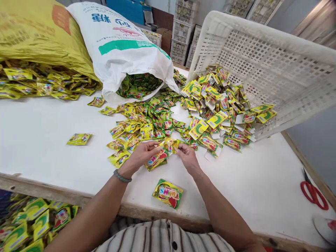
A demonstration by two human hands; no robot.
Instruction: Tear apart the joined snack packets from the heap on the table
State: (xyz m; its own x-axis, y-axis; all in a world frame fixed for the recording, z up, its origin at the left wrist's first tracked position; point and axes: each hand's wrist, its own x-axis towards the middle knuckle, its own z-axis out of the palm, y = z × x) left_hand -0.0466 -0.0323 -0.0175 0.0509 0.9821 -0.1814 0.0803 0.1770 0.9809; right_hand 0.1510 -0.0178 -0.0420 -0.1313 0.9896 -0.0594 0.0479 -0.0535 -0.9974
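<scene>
A yellow sachet (171, 145) is pinched by the right hand (188, 157) at a box (156, 160) pinched by the left hand (141, 154) — careful alignment seems needed.

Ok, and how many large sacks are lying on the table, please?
2. The yellow sack lies at the far left, partly outside the picture; the white sack lies just right of it, its open mouth towards the person. Another could be hidden behind them.

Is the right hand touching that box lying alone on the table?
Apart: the head view shows bare tabletop between the right hand and the box.
</scene>
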